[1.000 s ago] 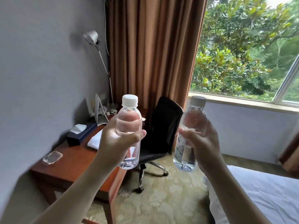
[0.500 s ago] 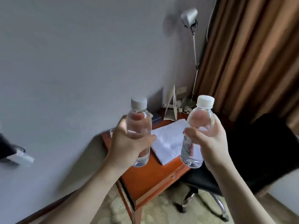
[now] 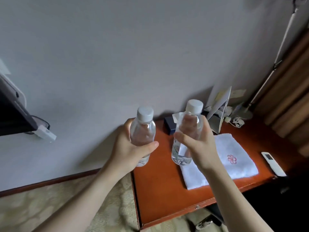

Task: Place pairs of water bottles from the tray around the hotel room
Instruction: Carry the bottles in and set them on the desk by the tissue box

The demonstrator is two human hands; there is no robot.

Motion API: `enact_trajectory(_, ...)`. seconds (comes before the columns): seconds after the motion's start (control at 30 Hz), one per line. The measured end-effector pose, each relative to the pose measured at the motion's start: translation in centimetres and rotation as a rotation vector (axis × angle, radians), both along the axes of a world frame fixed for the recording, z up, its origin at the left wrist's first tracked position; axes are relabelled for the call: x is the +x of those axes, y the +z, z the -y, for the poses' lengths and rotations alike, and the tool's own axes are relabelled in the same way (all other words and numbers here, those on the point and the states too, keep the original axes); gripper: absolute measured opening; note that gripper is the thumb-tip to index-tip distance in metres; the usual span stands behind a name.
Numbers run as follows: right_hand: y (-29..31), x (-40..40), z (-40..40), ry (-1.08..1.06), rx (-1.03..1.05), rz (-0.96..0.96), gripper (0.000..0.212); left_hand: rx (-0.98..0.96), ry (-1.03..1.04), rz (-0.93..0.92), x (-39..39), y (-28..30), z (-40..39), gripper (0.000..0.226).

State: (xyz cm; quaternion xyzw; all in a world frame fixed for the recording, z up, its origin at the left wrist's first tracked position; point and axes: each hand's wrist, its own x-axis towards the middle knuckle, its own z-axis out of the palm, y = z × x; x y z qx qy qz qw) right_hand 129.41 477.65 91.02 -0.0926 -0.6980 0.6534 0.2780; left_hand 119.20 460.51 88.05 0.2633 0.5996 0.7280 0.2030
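I hold two clear water bottles with white caps upright above the left end of a reddish wooden desk (image 3: pixel 163 190). My left hand (image 3: pixel 128 151) grips the left bottle (image 3: pixel 143 129) round its middle. My right hand (image 3: pixel 199 144) grips the right bottle (image 3: pixel 187 128), thumb across its front. Both bottles hang in the air, apart from each other and clear of the desk top. The tray is not in view.
A folded white towel (image 3: pixel 237 158) with a pink emblem lies on the desk, a white remote (image 3: pixel 273 164) to its right. A dark tissue box (image 3: pixel 169 125), a standing card (image 3: pixel 219 104) and a lamp base (image 3: pixel 242 113) line the wall. A TV corner (image 3: pixel 15 118) juts in at left.
My view has swung left and down from the window and chair to the desk's left end. Both hands, still gripping the bottles, now hang closer over the desk top.
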Motion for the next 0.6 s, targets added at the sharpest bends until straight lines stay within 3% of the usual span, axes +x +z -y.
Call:
enact_trajectory(0.13,-4.4,-3.5,-2.3,0.034,-0.011,0.089,0.04,-0.036,0.031,0.047,-3.1,-4.5,-2.1,0.038)
enact_trajectory(0.3,-14.3,-7.5,-4.4,0.094,-0.041,0.256,0.045,-0.362,0.36,-0.107,-4.8,-13.6,-3.9,0.062)
enact_trajectory(0.43,-22.6,-9.6,-6.1,0.143,-0.1,0.359,0.043,-0.473,0.362,-0.069,-6.5,-22.2,-4.9,0.066)
enact_trajectory(0.6,-31.5,-10.4,-7.5,0.119,-0.072,0.432,0.056,-0.537,0.463,-0.052,-6.7,-30.8,-5.6,0.063)
